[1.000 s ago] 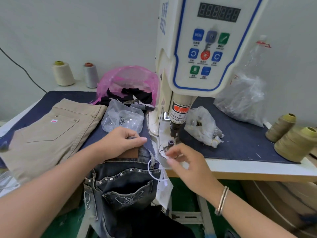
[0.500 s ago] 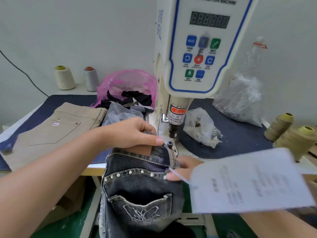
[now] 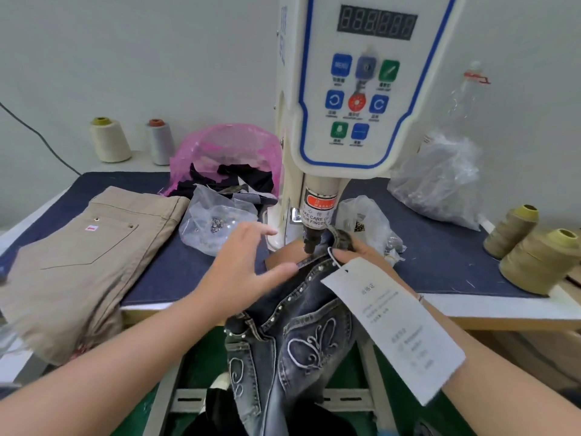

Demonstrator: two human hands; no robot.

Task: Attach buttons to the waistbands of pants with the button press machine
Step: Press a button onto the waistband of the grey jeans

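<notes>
Lifted off the jeans, left hand spreads open fingers; right hand pinches waistband beneath "WARNING" label.

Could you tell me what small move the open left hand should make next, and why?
Probably press the left hand flat on the dark denim jeans' waistband: its fingers hang spread above it, while the right hand alone pinches the waistband end under the cream button press machine's black punch.

Button press machine: upper centre of frame, punch tip over jeans waistband. Right hand pinches waistband edge w/ paper tag hanging below. Left hand: fingers spread, over jeans at centre. Khaki pants flat on surface, left of frame. Thread cones at right edge.
</notes>
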